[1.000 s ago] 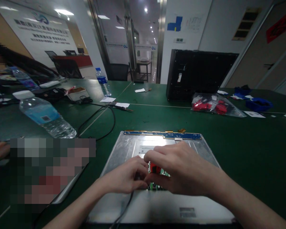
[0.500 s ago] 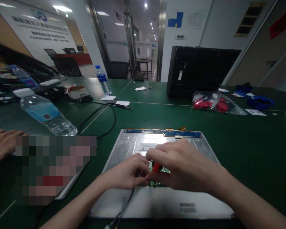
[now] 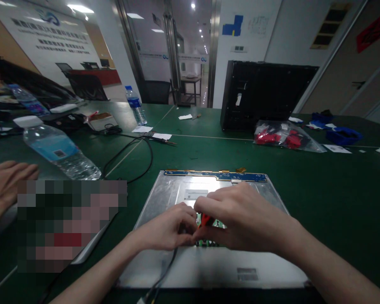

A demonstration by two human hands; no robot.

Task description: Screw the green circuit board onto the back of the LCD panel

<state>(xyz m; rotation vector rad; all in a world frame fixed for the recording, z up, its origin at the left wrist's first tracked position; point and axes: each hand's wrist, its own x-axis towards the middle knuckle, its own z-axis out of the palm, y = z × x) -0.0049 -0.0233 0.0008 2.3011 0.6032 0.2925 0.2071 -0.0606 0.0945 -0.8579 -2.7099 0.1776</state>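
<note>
A flat silver display panel (image 3: 218, 266) lies back side up on the table in front of me, with a blue circuit strip (image 3: 196, 174) along its far edge. Over the green circuit board (image 3: 205, 243) at its middle, my right hand (image 3: 243, 215) pinches a red-handled screwdriver (image 3: 205, 220); its tip is hidden. My left hand (image 3: 171, 228) is closed close beside it, fingertips curled at the board. What these fingers hold, if anything, is hidden. A dark cable (image 3: 166, 272) comes out from under my left hand and runs toward the near edge.
Another person's hand (image 3: 6, 185) rests at the left, near a tilted-looking water bottle (image 3: 58, 145). A black monitor housing (image 3: 266, 97) stands beyond the panel, with a clear bag (image 3: 288, 137) of red parts. Another bottle (image 3: 135, 105) and a thin cable loop (image 3: 152, 156) lie farther left.
The red handle between my right fingers shows a different side, as if turned. My hands stay nearly in place. The other person's hand at the left has lifted slightly.
</note>
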